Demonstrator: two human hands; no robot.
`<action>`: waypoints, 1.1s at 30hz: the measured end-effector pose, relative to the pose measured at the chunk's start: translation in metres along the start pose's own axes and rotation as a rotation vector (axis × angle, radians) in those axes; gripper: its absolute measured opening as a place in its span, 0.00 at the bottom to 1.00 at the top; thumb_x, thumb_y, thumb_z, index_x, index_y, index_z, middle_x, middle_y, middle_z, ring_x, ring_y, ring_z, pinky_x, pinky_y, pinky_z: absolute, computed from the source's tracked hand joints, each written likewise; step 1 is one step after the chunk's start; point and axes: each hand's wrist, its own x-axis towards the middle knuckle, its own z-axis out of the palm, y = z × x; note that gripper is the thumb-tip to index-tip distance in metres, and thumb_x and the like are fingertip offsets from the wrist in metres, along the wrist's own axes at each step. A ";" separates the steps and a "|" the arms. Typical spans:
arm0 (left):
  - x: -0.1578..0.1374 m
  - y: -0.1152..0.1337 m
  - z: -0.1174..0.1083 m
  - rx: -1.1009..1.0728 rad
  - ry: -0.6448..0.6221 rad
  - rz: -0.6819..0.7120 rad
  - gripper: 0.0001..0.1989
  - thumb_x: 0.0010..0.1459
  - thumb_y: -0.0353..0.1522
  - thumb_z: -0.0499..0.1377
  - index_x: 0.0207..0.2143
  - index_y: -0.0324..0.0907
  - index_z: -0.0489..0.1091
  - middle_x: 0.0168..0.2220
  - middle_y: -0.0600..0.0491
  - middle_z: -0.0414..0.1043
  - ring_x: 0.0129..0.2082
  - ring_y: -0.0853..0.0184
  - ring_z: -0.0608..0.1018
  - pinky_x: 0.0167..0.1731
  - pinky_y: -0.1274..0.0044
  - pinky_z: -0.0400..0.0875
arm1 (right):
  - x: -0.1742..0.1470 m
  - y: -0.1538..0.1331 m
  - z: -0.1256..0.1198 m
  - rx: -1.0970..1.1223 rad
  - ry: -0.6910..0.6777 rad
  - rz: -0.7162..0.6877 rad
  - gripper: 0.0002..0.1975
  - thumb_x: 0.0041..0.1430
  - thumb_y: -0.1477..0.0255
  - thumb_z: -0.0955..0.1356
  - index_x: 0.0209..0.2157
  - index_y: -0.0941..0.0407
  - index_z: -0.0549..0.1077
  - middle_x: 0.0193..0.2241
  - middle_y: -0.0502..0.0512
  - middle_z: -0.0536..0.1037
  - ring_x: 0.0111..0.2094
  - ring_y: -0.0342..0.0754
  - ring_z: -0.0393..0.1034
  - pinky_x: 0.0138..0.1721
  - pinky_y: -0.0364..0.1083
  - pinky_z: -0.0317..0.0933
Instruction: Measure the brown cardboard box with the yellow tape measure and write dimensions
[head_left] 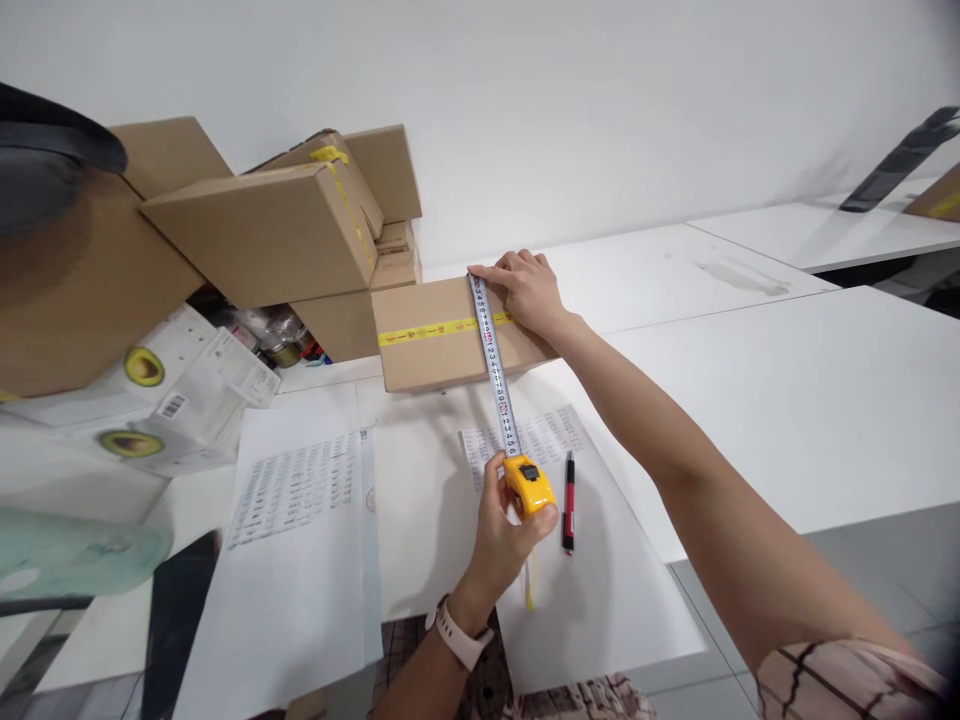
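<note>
My left hand [500, 530] is closed around the yellow case of a tape measure [529, 486], held above the papers. From the case a metal blade [491, 350] runs out across the top of a cardboard box [431, 360] sealed with yellow tape. At the far edge of that box, my right hand [529, 290] holds the blade's end, its index finger pressed there and the other fingers curled. Under the case lies a printed sheet [622, 590], and a red and black pen [569, 505] rests on it.
Larger cardboard boxes [262, 230] are stacked at the left against the wall. White packages with avocado pictures [187, 390], more printed sheets [277, 580] and a pale green container [82, 550] are nearer. White tabletops [757, 400] extend to the right.
</note>
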 end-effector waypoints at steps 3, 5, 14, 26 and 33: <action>0.001 -0.008 0.000 -0.011 0.005 0.014 0.44 0.50 0.44 0.71 0.62 0.45 0.52 0.47 0.45 0.74 0.43 0.57 0.79 0.47 0.63 0.72 | -0.001 -0.002 -0.002 -0.006 -0.009 0.006 0.27 0.69 0.72 0.54 0.61 0.45 0.71 0.46 0.60 0.73 0.46 0.60 0.60 0.49 0.57 0.52; 0.001 -0.011 0.000 -0.016 0.011 0.028 0.43 0.50 0.43 0.71 0.62 0.45 0.52 0.47 0.45 0.74 0.43 0.58 0.79 0.48 0.63 0.72 | -0.002 -0.002 -0.002 0.002 -0.003 0.009 0.27 0.69 0.74 0.53 0.61 0.46 0.71 0.45 0.61 0.73 0.46 0.60 0.60 0.49 0.57 0.52; -0.021 0.004 -0.005 -0.070 -0.048 0.113 0.41 0.49 0.43 0.70 0.61 0.49 0.55 0.49 0.46 0.74 0.40 0.59 0.80 0.43 0.64 0.76 | -0.008 -0.009 -0.004 0.004 0.059 0.075 0.25 0.73 0.63 0.51 0.60 0.49 0.70 0.44 0.61 0.75 0.49 0.60 0.61 0.53 0.59 0.52; -0.096 0.011 -0.058 0.279 -0.101 -0.017 0.39 0.49 0.31 0.67 0.61 0.47 0.55 0.52 0.44 0.72 0.42 0.60 0.78 0.41 0.69 0.77 | -0.140 -0.057 -0.002 0.025 0.006 0.099 0.25 0.71 0.53 0.55 0.57 0.48 0.71 0.56 0.61 0.73 0.58 0.60 0.62 0.59 0.62 0.49; -0.106 0.012 -0.064 0.674 -0.221 0.054 0.42 0.45 0.31 0.69 0.62 0.46 0.58 0.44 0.48 0.77 0.38 0.58 0.80 0.39 0.68 0.77 | -0.160 -0.058 -0.086 0.672 0.348 0.486 0.38 0.69 0.47 0.44 0.53 0.48 0.74 0.27 0.55 0.71 0.31 0.50 0.70 0.35 0.54 0.64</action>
